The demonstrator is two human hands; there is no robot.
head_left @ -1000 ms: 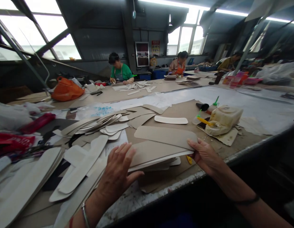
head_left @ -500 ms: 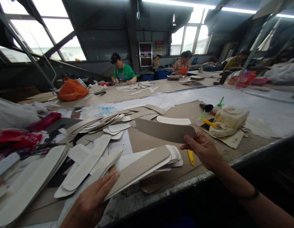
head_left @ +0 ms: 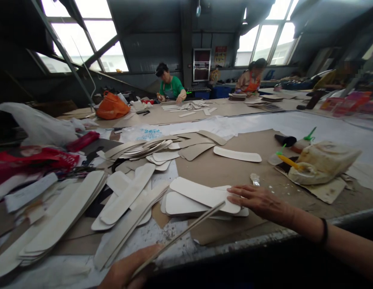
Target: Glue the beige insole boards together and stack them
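My left hand (head_left: 132, 265), low in the middle, grips thin pale strips (head_left: 180, 233) by their lower end. They are seen edge-on, slanting up to the right, and look like more than one layer. My right hand (head_left: 258, 202) lies with fingers stretched out over the right part of a white rounded strip (head_left: 201, 194). That strip rests on a small stack of similar white strips (head_left: 180, 204), askew to those below. The raised tip of the held strips overlaps the stack in view, near my right fingertips; whether they touch, I cannot tell.
Piles of pale strips (head_left: 66, 216) spread across the left of the table. A single white strip (head_left: 237, 154) lies beyond the stack. At right stand a stained plastic container (head_left: 327, 160) and a yellow-handled tool (head_left: 290, 161). A person in green (head_left: 172, 88) works across the table.
The grey-brown strip in my right hand is no longer held up; a white-faced strip now lies under that hand on the stack. My left hand has tilted its strips edge-on. The view has swung left.
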